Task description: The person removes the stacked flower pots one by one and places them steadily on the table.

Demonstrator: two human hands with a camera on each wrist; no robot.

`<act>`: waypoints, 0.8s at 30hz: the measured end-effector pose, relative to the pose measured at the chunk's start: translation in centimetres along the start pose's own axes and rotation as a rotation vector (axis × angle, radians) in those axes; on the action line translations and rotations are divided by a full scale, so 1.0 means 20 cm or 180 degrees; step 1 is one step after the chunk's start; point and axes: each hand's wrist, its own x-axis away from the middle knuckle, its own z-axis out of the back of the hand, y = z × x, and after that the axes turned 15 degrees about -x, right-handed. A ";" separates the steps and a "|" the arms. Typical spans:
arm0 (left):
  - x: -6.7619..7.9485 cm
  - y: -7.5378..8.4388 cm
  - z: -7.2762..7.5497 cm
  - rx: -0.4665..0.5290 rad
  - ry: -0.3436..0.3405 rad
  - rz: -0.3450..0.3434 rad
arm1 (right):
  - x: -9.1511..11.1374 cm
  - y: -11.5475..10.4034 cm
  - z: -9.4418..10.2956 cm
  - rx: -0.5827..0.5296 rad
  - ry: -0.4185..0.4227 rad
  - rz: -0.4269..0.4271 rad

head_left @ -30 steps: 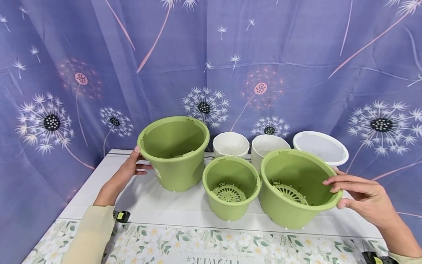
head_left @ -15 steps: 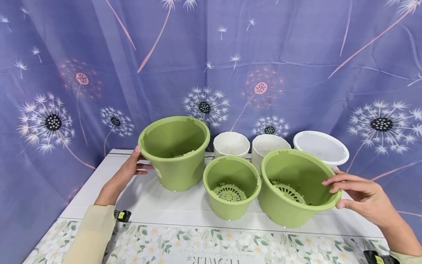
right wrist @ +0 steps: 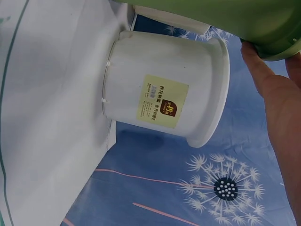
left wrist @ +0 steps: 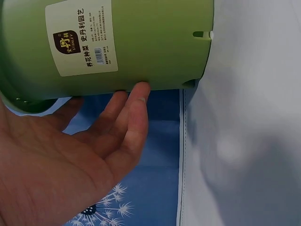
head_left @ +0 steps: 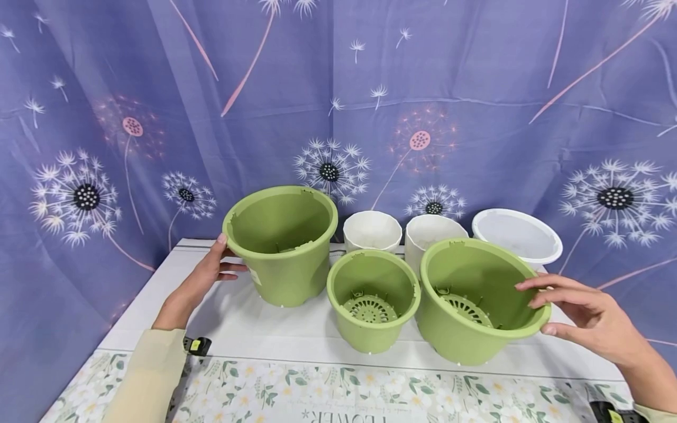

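Note:
A large green flowerpot (head_left: 296, 276) stands at the left; my left hand (head_left: 208, 270) touches its side, thumb up by the rim and fingers (left wrist: 136, 117) extended against the wall. At the right is another large green flowerpot (head_left: 460, 338), with slots in its bottom. Over its right rim reach the loosely bent fingers of my right hand (head_left: 589, 314), while the thumb lies apart from them just outside the rim. Between the two sits a smaller green flowerpot (head_left: 367, 338), which neither hand touches. A label (left wrist: 82, 37) shows on the left pot's side in the left wrist view.
Behind the green pots stand two small white pots (head_left: 372, 230) (head_left: 431, 228) and a larger white pot (right wrist: 164, 84) with a flared rim. A dandelion-print curtain (head_left: 254, 141) hangs close behind. The white tabletop (head_left: 296, 335) has a floral cloth (head_left: 317, 382) along its front.
The right hand's fingers have loosened a little at the rim of the right flowerpot, which shifted slightly left. My left hand stays against the left flowerpot.

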 end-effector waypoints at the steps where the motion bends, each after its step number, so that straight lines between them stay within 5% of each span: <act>1: 0.00 0.00 0.00 -0.0008 -0.0005 -0.0003 | 0.00 0.00 0.00 0.0011 -0.0009 0.0004; 15: 0.02 0.02 0.03 -0.0083 -0.0001 -0.0027 | -0.05 -0.01 -0.04 0.0233 0.0062 0.0195; 24: 0.03 0.04 0.05 -0.0279 0.0224 -0.0117 | -0.02 -0.02 -0.01 0.0688 0.0680 0.0347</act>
